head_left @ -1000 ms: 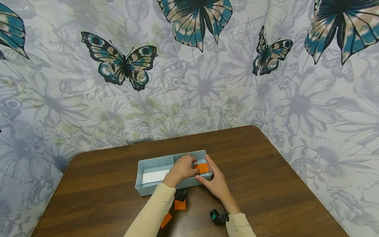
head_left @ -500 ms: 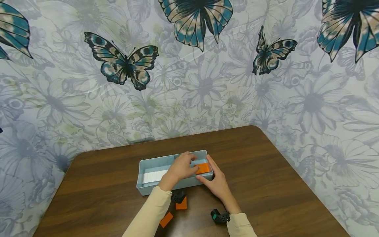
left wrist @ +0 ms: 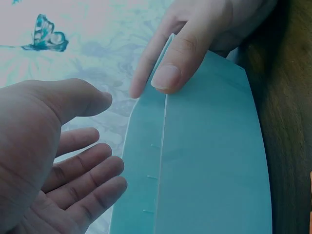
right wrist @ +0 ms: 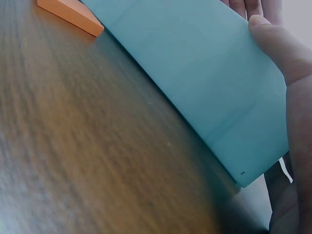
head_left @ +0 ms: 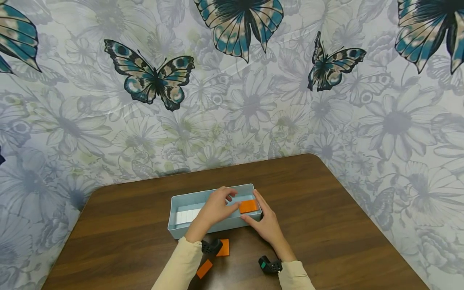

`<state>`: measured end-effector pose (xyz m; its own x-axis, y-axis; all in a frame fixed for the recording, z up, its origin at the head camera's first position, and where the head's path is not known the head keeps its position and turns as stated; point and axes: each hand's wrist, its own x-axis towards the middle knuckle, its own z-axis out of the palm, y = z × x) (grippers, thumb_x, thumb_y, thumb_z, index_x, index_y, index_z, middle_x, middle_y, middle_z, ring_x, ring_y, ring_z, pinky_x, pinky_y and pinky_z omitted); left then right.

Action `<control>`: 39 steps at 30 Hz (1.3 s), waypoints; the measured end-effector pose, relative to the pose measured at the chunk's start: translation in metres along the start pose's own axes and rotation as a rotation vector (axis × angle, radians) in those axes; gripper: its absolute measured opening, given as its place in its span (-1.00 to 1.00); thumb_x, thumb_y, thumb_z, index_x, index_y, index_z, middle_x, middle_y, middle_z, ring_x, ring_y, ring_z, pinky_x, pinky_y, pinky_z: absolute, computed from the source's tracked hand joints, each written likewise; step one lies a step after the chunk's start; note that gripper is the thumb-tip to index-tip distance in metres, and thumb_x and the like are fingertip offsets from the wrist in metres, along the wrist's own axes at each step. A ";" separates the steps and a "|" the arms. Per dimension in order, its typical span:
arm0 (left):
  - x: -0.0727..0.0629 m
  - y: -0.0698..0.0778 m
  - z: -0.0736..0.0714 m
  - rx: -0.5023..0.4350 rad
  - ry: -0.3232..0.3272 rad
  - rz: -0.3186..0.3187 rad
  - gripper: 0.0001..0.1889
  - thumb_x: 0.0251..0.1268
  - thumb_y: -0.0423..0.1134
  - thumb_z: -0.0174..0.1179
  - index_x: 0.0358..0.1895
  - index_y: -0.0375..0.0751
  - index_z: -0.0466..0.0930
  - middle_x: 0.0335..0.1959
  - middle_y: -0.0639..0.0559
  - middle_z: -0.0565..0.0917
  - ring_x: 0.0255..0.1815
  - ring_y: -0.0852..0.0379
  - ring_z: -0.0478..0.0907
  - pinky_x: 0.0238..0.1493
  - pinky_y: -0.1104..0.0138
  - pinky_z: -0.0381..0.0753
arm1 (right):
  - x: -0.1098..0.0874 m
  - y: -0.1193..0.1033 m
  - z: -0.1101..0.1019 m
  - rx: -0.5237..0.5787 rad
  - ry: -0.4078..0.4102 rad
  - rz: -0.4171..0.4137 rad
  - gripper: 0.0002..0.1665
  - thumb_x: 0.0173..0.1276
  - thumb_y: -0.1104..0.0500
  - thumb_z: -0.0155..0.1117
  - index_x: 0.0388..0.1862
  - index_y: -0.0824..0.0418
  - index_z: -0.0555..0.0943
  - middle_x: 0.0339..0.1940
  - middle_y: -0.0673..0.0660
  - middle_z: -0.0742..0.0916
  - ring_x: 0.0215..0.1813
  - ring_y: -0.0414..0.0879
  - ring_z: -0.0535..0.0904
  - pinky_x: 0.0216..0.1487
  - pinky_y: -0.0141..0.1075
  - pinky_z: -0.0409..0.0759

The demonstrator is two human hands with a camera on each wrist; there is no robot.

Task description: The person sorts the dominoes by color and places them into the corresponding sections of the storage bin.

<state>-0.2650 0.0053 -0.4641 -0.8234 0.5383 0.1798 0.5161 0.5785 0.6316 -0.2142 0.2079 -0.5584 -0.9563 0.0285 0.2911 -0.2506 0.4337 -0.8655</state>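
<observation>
A light blue storage box (head_left: 232, 224) stands on the table. In its right end lies an orange block (head_left: 248, 206), and white pieces (head_left: 186, 216) line the floor of its left part. My left hand (head_left: 216, 206) hovers over the middle of the box, fingers loosely bent and nothing between them; the left wrist view shows this left hand (left wrist: 63, 170) beside the box wall. My right hand (head_left: 267, 226) holds the box's right end, thumb at the front wall and fingers along the end. From the right wrist, the right thumb (right wrist: 273, 41) shows against the box.
Two orange pieces lie on the wooden table (head_left: 326, 241) in front of the box: one square block (head_left: 224, 247) partly behind the left wrist's camera, and one tilted block (head_left: 204, 269) nearer the body. A butterfly-patterned cloth (head_left: 250, 108) hangs behind the table.
My left hand has drawn back leftward from the orange block in the box, leaving it more exposed. The right hand keeps its hold on the box end.
</observation>
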 end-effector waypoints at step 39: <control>-0.083 -0.014 -0.013 -0.181 0.105 0.072 -0.65 0.37 -0.25 0.38 0.18 -0.16 0.65 -0.09 0.07 0.70 -0.12 -0.02 0.69 0.02 0.22 0.72 | -0.005 -0.003 0.003 -0.014 0.016 -0.002 0.09 0.24 -0.05 0.59 0.65 0.08 0.25 0.66 0.04 0.31 0.63 0.11 0.25 0.54 0.22 0.23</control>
<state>-0.2070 -0.0554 -0.4785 -0.8108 0.5022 0.3008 0.5314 0.4160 0.7379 -0.2095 0.2037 -0.5588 -0.9533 0.0420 0.2990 -0.2498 0.4464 -0.8593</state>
